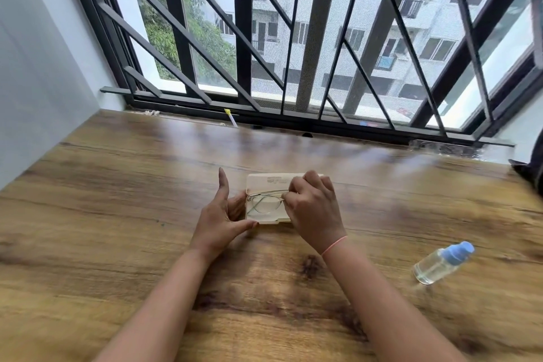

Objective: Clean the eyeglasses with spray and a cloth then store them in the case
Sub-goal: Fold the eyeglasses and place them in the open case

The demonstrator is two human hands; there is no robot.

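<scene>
Head view, looking down over a wooden table (117, 214): reaching forward with both bare forearms, wearing a thin pink band (335, 245) on the right wrist. Passing a clear spray bottle (440, 263) out to the right, well apart from the hands, its blue cap pointing right and away. Curling the right hand (314, 211) over the clear-framed eyeglasses (264, 203), pinching the frame and holding them in the base of the open cream case (258, 182) at mid-table. Spreading the left hand (223, 211) wide, forefinger pointing up, thumb and lower fingers resting against the case's left end, gripping nothing. Looking out through a black window grille (311, 38) towards pale apartment blocks.
</scene>
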